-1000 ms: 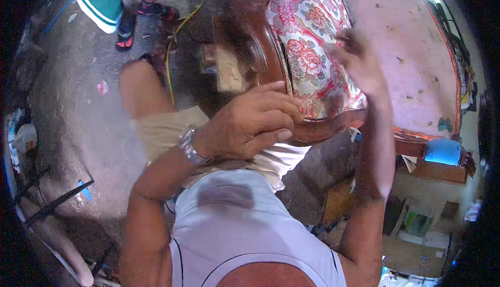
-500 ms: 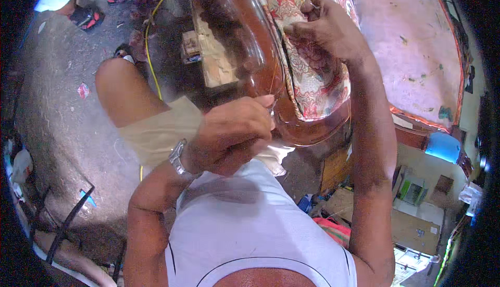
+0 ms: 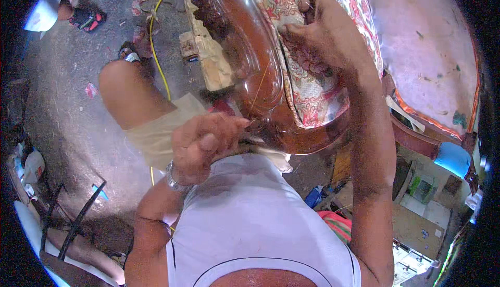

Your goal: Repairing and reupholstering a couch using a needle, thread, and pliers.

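Observation:
My left hand point(image 3: 205, 141), with a metal watch at the wrist, is closed in a pinch in front of my white shirt. A thin thread point(image 3: 260, 86) runs from its fingertips up toward the fabric edge; whether a needle is there I cannot tell. A flowered red and cream upholstered pad point(image 3: 317, 105) with a dark-lined edge sits on a glossy brown carved wood frame point(image 3: 271, 79). Over the pad my right hand point(image 3: 333, 34) is curled, its thumb against the fabric near the edge. What its bent fingers hold is hidden.
At right lies a large pale pink padded surface point(image 3: 422, 53) with an orange edge, a blue-wrapped part point(image 3: 452, 159) below it. Cardboard point(image 3: 416, 224) is at lower right. A wood block point(image 3: 216, 71) and a yellow cable point(image 3: 152, 32) are left of the frame. Another person's foot point(image 3: 88, 19) shows upper left.
My left hand has moved left and slightly down from the frame, drawing the thread out. My right hand stays at the pad. The whole view has shifted slightly.

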A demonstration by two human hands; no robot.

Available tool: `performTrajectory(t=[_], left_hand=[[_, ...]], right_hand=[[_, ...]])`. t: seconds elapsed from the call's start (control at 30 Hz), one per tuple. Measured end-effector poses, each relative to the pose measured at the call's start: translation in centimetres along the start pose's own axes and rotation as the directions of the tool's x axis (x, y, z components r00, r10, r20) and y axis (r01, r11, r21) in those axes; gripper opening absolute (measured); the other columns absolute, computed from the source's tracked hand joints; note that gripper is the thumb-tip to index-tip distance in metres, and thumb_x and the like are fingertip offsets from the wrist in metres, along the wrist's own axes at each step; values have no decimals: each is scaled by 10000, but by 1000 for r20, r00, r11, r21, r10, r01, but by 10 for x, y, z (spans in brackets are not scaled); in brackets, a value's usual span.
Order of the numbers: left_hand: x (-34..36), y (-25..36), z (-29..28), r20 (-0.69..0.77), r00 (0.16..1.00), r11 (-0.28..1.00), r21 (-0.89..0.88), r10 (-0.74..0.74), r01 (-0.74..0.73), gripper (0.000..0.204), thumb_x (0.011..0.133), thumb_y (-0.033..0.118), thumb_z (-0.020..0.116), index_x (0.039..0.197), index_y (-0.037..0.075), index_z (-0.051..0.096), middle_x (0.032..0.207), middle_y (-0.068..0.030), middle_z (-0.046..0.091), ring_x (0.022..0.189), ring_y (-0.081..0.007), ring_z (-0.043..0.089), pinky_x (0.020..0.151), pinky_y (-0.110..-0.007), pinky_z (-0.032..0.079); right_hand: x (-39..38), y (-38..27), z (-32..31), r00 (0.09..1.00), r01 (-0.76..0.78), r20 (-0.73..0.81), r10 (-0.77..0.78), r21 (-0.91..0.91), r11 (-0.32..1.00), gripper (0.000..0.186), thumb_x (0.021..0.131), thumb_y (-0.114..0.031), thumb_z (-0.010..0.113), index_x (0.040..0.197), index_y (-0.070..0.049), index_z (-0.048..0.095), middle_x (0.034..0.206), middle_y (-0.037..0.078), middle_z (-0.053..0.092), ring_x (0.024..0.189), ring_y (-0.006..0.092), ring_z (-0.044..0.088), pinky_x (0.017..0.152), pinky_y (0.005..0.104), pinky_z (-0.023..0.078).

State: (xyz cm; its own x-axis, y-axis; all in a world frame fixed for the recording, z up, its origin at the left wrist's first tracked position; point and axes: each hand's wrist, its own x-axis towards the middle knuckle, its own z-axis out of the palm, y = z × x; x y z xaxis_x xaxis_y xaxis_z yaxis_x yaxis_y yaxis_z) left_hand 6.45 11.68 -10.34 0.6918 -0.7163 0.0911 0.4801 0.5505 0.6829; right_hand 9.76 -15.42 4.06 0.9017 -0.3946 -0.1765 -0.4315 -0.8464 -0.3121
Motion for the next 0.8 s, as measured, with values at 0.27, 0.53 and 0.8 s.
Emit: performTrajectory(t=[0.27,0.53,0.8], left_hand=[[-3,2,2,-49,997,990,-132,-64,57,421,981,361,609,717,39,546,661,-77,529,703,-242,564,944,-521,533],[-13,12,5,1,999,999,24,-44,44,344,1013,301,562,784,45,557,723,-81,552,757,-225,567,1005,-513,500],[-35,26,21,206,948,791,523,242,-315,81,992,47,552,984,-7,612,899,-91,606,859,-216,610,1146,-494,433]], right_hand=[[4,-4,3,999,-9,-41,8,-27,1000,573,824,-285,859,1198,44,576,1124,231,731,1013,323,718,909,434,552],[16,-10,9,987,-150,-109,121,-316,937,724,817,-529,835,1154,52,566,1061,309,709,1034,470,699,893,513,551],[-22,-25,-27,980,-159,-111,162,39,987,636,1041,-472,530,1323,97,497,1172,378,662,1125,452,673,949,517,521]])
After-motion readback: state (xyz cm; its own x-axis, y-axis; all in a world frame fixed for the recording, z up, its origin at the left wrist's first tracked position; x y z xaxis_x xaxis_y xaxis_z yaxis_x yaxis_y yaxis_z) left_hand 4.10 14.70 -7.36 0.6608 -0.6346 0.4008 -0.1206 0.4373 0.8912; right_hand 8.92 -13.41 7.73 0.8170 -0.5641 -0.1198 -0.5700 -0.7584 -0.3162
